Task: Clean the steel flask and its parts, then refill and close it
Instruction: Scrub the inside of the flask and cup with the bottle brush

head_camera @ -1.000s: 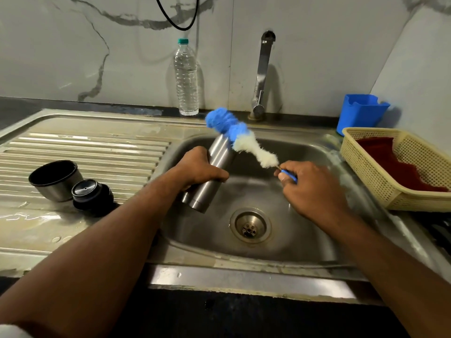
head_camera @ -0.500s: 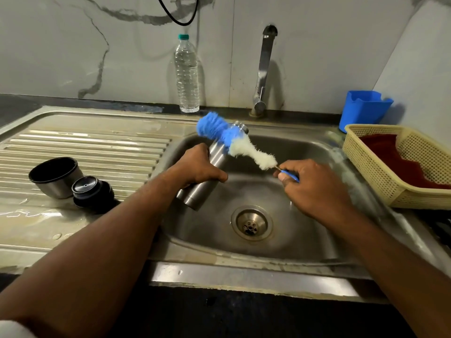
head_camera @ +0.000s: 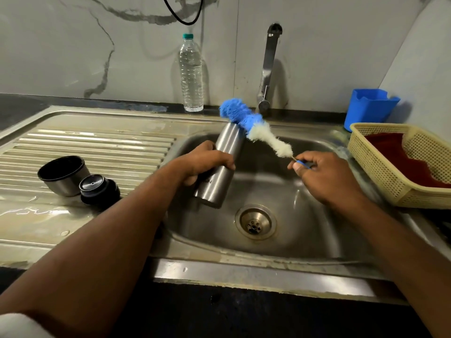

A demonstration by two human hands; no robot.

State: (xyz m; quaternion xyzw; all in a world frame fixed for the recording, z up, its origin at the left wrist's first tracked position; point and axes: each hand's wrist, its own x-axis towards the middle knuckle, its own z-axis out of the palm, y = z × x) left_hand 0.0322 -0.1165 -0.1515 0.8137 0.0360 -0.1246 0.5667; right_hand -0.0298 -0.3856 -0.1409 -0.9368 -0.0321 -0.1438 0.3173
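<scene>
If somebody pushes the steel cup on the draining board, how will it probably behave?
The steel cup stands upright, mouth up, on the ribbed draining board, which looks wet, so it would probably slide more than tip. It appears hollow and empty, so likely light. A push rightward would probably knock it into the black stopper beside it.

there is only one view, from a camera on the person's head. it looks forward and down, with a wide angle that bends the edges. the sink (head_camera: 317, 240) fills the centre and lower right of the frame, quite near. the wall (head_camera: 73, 45) is across the top. both forearms enter from the bottom corners. no second view shares the scene.
</scene>
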